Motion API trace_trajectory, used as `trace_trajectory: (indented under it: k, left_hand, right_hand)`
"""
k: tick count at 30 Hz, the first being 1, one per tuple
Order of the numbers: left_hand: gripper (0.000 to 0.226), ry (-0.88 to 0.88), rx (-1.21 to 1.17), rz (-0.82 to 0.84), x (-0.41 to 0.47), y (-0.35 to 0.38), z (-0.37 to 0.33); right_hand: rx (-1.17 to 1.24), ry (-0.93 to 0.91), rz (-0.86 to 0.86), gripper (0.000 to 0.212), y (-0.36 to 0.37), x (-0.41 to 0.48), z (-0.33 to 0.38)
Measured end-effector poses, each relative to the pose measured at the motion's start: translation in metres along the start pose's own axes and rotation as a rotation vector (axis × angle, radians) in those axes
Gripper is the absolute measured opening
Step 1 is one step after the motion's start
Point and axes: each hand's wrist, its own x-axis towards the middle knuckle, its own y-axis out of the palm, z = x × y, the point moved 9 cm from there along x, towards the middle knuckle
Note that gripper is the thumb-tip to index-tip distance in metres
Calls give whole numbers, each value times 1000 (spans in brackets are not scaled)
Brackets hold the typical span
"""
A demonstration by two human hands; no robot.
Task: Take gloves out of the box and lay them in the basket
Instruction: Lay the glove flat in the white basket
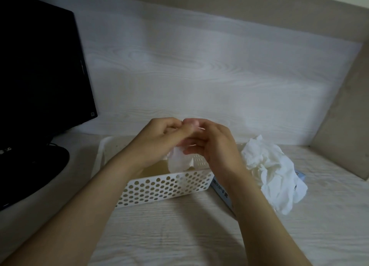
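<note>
White and thin, the glove (177, 160) hangs in the centre of the frame, and your two hands hold it by its upper part. Your left hand (159, 138) has its fingers curled round the top of it. Your right hand (213, 146) meets the left there and seems to pinch the same edge, though the spot where the thumbs meet is blurred.

From that hold the glove's long axis runs straight down, and its loose lower end already dips inside the white holed basket (159, 188). So the place to lay it lies directly under your grip, not off to a side. The basket's long side runs from lower left to upper right, across the line of the hanging glove. I judge the next move needs a plain lowering, perhaps with a turn so the glove lies along the basket.

Just right of the basket, touching its end, is the blue box (221, 192), partly behind your right forearm. A crumpled heap of gloves (269, 170) spills over it at centre right, nearer your right hand. All of it stands on the pale wood-grain desk (179, 225), with a dark screen (40, 66) at upper left.
</note>
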Motion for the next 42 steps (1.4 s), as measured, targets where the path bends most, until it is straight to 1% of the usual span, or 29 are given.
trace_trajectory:
  k: [3,5,6,7,9,10,11,12,14,16,18,21,23,25,29,32,34,37,40,42]
  left_hand:
    - [29,79,9,40,-2,3,-6]
    - [21,105,40,21,-1,-1,-5]
    - [21,105,79,-2,-1,-5,-3]
    - [28,96,106,-28,-1,-9,-1]
    - [45,75,108,-85,1,-15,4]
    - [48,74,101,-89,1,-16,3]
    - [47,62,80,-76,2,-15,2]
    - [42,43,44,-51,2,-13,2]
    - [34,36,-26,2,-1,-8,-3]
    - [29,91,-33,0,-1,-7,-8]
    - [26,154,12,-95,-1,-14,-10]
    - [23,201,99,-249,-1,-28,-9]
    - [23,194,124,-356,-2,-39,-9]
    - [22,177,130,-436,-3,-48,-6]
    - [12,149,121,-510,-3,-55,-2]
    - [10,88,65,-510,-4,-54,-1]
    - [12,56,70,-518,-7,-54,-1]
    - [5,35,198,-554,-11,-57,0]
    - [11,-15,264,-580,-12,-65,2]
    - [15,-70,306,-552,-11,-68,4]
  right_hand:
    - [-93,-90,2,35,0,-1,4]
    - [-80,-129,-12,37,-2,-2,8]
    - [-65,-140,-33,37,-4,-4,9]
    - [-76,-160,-73,36,-8,-5,11]
    - [-237,-216,-212,32,-21,-8,16]
    - [-334,-230,-257,32,-25,-8,16]
    - [-399,-226,-244,35,-24,-6,15]
    - [-423,-207,-180,42,-19,-4,11]
    - [-373,-165,-16,50,-4,0,4]
    - [-329,-141,60,48,3,1,-1]
    - [-381,-129,50,37,2,0,-1]
    - [-563,-106,-17,7,-8,1,-3]
    - [-614,-71,-37,16,-13,1,-6]
    - [-591,-58,-69,19,-17,1,-4]
    - [-352,-91,-141,15,-21,-1,6]
    - [-271,-88,-130,10,-19,0,6]
    - [-311,-80,-106,9,-15,4,4]
    - [-396,-73,-77,7,-9,11,4]
    - [-488,-23,-66,5,-8,18,11]
    - [-517,14,-53,11,-8,23,17]
